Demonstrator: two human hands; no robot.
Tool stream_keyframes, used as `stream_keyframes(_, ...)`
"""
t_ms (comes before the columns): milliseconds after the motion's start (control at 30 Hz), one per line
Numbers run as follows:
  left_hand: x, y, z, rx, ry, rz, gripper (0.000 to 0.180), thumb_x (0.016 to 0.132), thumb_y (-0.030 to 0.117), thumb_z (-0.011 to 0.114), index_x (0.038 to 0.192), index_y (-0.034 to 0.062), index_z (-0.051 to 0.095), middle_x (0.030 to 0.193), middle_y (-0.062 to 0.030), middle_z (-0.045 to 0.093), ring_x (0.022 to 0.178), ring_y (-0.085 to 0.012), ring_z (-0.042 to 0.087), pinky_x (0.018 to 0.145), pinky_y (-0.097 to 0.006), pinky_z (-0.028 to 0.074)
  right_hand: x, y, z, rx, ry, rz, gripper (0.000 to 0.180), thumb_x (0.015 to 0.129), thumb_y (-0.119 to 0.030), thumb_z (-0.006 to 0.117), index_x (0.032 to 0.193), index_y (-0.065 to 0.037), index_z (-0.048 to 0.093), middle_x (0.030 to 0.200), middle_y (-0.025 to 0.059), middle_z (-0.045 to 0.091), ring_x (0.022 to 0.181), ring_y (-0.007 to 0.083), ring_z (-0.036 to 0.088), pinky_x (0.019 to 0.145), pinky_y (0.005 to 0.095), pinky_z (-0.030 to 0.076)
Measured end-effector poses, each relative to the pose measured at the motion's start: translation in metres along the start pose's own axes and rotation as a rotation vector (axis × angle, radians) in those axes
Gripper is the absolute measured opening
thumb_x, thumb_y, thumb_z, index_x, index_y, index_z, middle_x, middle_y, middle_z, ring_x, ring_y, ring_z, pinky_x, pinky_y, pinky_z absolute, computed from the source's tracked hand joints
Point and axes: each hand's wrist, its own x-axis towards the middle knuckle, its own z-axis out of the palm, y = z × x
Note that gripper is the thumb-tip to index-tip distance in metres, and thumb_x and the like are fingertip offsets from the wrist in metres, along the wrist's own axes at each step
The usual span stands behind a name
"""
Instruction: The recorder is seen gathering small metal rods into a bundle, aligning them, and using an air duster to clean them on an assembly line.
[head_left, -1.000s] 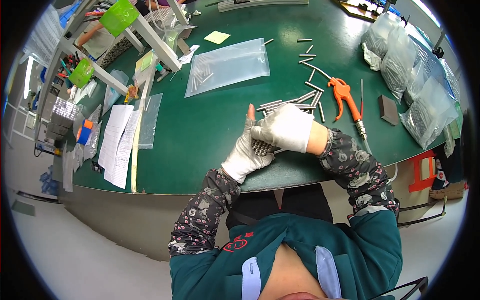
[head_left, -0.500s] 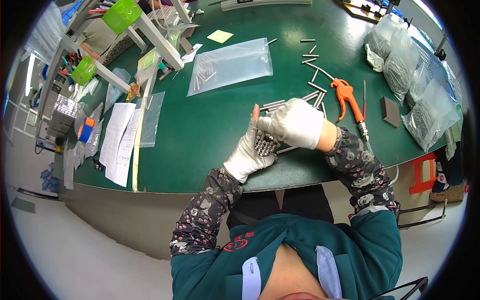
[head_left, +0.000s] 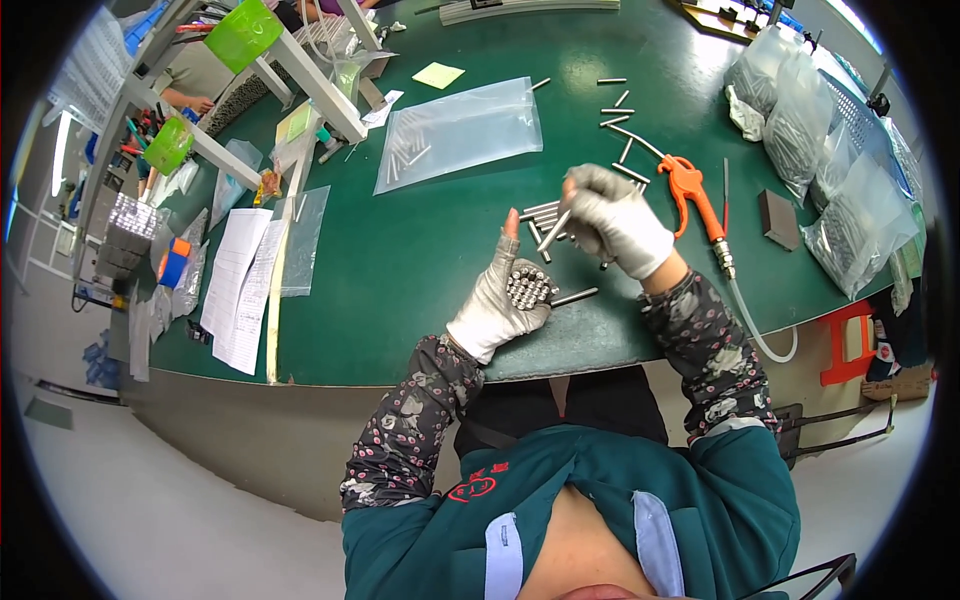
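Note:
My left hand [head_left: 492, 308], in a white glove with the thumb tip bare, is closed round a bundle of metal pins [head_left: 530, 287], their round ends facing up. Over the table to its right, my right hand [head_left: 622, 226], also gloved, pinches a single metal pin [head_left: 553, 232] that slants down between thumb and fingers. Beneath and beside that hand lie several loose pins [head_left: 540, 212], partly covered by it. One more pin [head_left: 577, 297] lies close to the right of my left hand.
An orange air gun [head_left: 690, 190] with a hose lies to the right, beside a dark block [head_left: 778, 220]. Plastic bags of pins [head_left: 800, 130] stand at the far right. A clear bag [head_left: 480, 125] holding pins lies farther back. Papers [head_left: 235, 280] and a white rack [head_left: 320, 75] are left.
My right hand has drawn back from above the bundle, to the right, and now shows a pin in its fingers. My left hand stays nearly in place with the bundle.

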Motion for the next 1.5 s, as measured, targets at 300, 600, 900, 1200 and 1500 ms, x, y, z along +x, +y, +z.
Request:
stream_keyframes(300,0.000,-0.005,-0.003,-0.014,-0.018,0.007,0.105,0.059,-0.007,0.063,0.135,0.0242,-0.003,0.083,-0.0029,0.053,0.074,-0.0091,0.052,0.072,-0.022,0.044,-0.012,0.005,0.025,-0.661,-0.123,-0.149,0.014,0.072,-0.012,0.053,0.084,-0.007,0.059,0.059,0.0060,0.054,0.047,0.0171,0.052,0.043,0.0279,0.040)
stream_keyframes(600,0.005,-0.004,0.003,0.031,0.005,0.164,0.105,0.059,0.001,0.068,0.134,0.0129,-0.004,0.111,-0.0022,0.046,0.101,-0.0127,0.047,0.092,-0.026,0.035,-0.010,0.017,0.042,-1.506,-0.192,-0.597,0.012,0.066,-0.013,0.055,0.077,-0.010,0.056,0.059,0.0063,0.055,0.056,0.0250,0.056,0.049,0.0351,0.043)
stream_keyframes(900,0.010,-0.013,-0.001,0.273,0.066,0.171,0.105,0.058,0.003,0.069,0.134,0.0096,-0.003,0.104,-0.0020,0.050,0.097,-0.0121,0.049,0.098,-0.029,0.027,-0.005,0.008,0.050,-1.732,-0.382,-0.706,0.020,0.067,-0.011,0.050,0.082,0.002,0.051,0.057,0.0074,0.054,0.050,0.0222,0.056,0.042,0.0325,0.042)
stream_keyframes(1200,0.004,-0.011,-0.001,0.326,0.083,0.233,0.098,0.064,0.001,0.060,0.134,0.0127,-0.008,0.094,0.0001,0.049,0.086,-0.0107,0.051,0.092,-0.025,0.034,-0.011,-0.015,0.047,-1.747,-0.321,-0.707,0.018,0.065,-0.010,0.051,0.079,0.001,0.054,0.058,0.0088,0.055,0.056,0.0237,0.057,0.048,0.0328,0.044)
stream_keyframes(1500,0.010,-0.018,-0.004,0.203,0.002,0.327,0.102,0.058,-0.009,0.059,0.135,0.0163,-0.004,0.101,-0.0041,0.045,0.091,-0.0149,0.048,0.084,-0.026,0.040,-0.007,-0.011,0.043,-1.378,-0.272,-0.445,0.020,0.073,-0.018,0.058,0.088,-0.005,0.056,0.061,0.0096,0.056,0.055,0.0237,0.056,0.052,0.0334,0.043)
